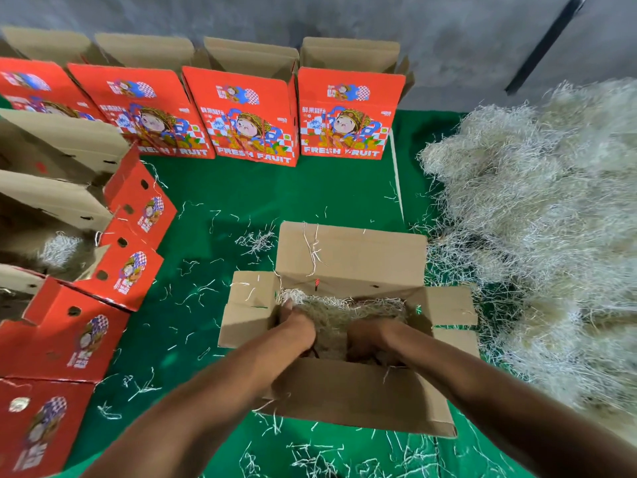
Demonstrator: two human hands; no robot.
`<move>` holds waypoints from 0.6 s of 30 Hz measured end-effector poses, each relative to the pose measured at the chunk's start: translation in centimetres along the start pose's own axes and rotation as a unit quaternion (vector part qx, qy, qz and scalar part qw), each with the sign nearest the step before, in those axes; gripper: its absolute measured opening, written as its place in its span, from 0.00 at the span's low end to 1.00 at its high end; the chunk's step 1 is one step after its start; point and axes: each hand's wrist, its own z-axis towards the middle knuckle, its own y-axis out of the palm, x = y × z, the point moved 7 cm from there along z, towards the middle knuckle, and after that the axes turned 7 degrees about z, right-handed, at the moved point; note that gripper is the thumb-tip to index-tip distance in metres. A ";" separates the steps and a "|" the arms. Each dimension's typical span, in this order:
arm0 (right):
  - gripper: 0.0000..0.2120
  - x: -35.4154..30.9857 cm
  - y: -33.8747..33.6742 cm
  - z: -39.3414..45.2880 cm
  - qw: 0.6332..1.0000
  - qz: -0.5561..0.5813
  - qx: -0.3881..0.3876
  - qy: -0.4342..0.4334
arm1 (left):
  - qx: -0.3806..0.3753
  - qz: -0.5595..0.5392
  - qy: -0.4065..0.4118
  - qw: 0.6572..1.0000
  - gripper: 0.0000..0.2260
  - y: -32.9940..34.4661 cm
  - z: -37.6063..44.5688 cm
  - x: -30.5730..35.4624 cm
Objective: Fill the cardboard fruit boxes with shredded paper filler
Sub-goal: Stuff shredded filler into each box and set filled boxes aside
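An open cardboard box (348, 326) sits in the lower middle of the frame on a green cloth-covered tabletop (275, 194), its four flaps folded outward. Both of the person's forearms reach into it from the bottom edge of the frame. The left hand (293, 322) is pushed down against the shredded paper filler (344, 310) at the box's left inner wall; its fingers are buried in the paper, so I cannot tell whether they are flat or curled. The right hand (368, 339) is also sunk into the filler near the box's right side, and its fingers are hidden in shadow, so its grip cannot be told either. The filler lies as a pale tangled layer across the far part of the box's inside.

A large heap of shredded paper (537, 219) fills the right side of the frame, just beside the open box. Loose strands (255, 241) are scattered over the green cloth around the box, thickest at the bottom edge.

Across the upper part of the frame stands a row of red printed boxes (348, 115) marked "FRESH FRUIT", upright with top flaps raised. Down the left side runs a second line of red boxes (103, 270), also open; one of them, at mid left, shows some pale filler (60, 248) inside. Behind the rows is a grey wall (344, 19).
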 end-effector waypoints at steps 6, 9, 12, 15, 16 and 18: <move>0.13 1.4 0.1 -0.2 0.995 -0.073 0.069 0.020 | 0.000 0.104 0.010 0.995 0.23 -0.2 1.0 0.3; 0.16 2.2 0.1 -1.0 0.993 -0.068 0.099 0.009 | -0.048 0.072 -0.039 0.995 0.24 0.9 0.7 0.0; 0.14 2.3 -0.2 -2.3 0.994 -0.064 0.088 -0.005 | -0.040 -0.024 -0.042 0.998 0.22 0.2 0.4 -0.5; 0.12 2.4 -2.6 -3.6 0.984 -0.060 0.166 -0.015 | -0.012 -0.148 -0.029 0.988 0.16 -2.3 0.9 -1.9; 0.12 2.3 -4.0 -4.1 0.972 -0.067 0.226 -0.016 | 0.024 -0.139 -0.004 0.990 0.13 -3.3 1.0 -1.7; 0.13 2.0 -6.0 -4.1 0.953 -0.090 0.288 -0.015 | 0.134 -0.142 0.011 0.981 0.11 -5.2 0.9 -1.2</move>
